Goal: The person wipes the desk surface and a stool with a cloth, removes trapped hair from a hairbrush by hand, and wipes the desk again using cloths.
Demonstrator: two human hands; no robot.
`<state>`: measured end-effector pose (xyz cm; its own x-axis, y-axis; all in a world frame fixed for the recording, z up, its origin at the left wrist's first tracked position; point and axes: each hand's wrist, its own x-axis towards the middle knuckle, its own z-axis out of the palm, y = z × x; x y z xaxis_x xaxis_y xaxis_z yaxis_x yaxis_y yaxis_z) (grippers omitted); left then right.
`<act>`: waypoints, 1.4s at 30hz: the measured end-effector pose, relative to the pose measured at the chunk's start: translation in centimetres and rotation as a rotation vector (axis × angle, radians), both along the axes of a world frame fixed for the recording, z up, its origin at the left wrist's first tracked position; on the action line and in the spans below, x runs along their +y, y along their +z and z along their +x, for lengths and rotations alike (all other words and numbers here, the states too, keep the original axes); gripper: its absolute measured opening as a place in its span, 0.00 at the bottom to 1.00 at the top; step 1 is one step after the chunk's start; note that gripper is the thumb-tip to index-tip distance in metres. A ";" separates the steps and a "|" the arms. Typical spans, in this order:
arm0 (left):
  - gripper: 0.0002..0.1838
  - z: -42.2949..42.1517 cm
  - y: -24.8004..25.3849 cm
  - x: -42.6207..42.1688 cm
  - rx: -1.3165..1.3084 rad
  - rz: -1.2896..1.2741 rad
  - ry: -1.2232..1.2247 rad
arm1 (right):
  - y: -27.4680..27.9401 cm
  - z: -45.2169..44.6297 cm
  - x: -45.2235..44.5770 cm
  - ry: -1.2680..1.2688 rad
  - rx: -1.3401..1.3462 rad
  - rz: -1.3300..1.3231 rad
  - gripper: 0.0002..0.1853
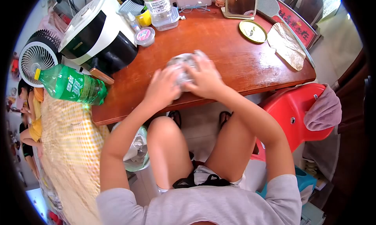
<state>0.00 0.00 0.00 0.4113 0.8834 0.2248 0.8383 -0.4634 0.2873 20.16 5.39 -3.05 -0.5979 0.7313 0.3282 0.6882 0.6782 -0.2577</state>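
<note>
A crumpled grey-white cloth (181, 61) lies bunched near the front edge of the brown wooden table (188, 35). My left hand (164, 86) presses on its left side with curled fingers. From the right, my right hand (205, 77) grips the same bundle, its fingers over the top. Both hands are slightly blurred, and much of the cloth is hidden under them.
On the left stand an air fryer (100, 33), a green plastic bottle (74, 84) and a fan (37, 60). A round yellow-green lid (253, 31) and a pale flat fan-shaped piece (288, 44) lie right. A red chair (286, 115) and a lined bin (137, 152) flank my legs.
</note>
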 end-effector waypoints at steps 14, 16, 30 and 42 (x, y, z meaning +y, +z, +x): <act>0.30 -0.9 -3.1 -3.1 -0.258 0.130 0.247 | -0.2 -4.9 -1.8 0.274 0.233 0.049 0.30; 0.32 4.8 -2.7 -0.9 -0.251 0.112 0.110 | 0.7 1.9 -0.8 0.233 0.252 0.009 0.27; 0.23 13.9 -0.4 3.3 -0.148 0.004 -0.157 | 1.9 12.1 -3.2 -0.137 0.099 -0.124 0.25; 0.22 -10.6 -2.2 -8.9 -0.267 0.189 0.666 | -0.1 -20.0 -2.7 0.514 0.312 -0.111 0.23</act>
<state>-10.56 -8.91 -2.16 -0.2884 0.8628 0.4153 0.8718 0.0572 0.4865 0.16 2.71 -3.18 -0.7709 0.4147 0.4835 0.1607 0.8611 -0.4824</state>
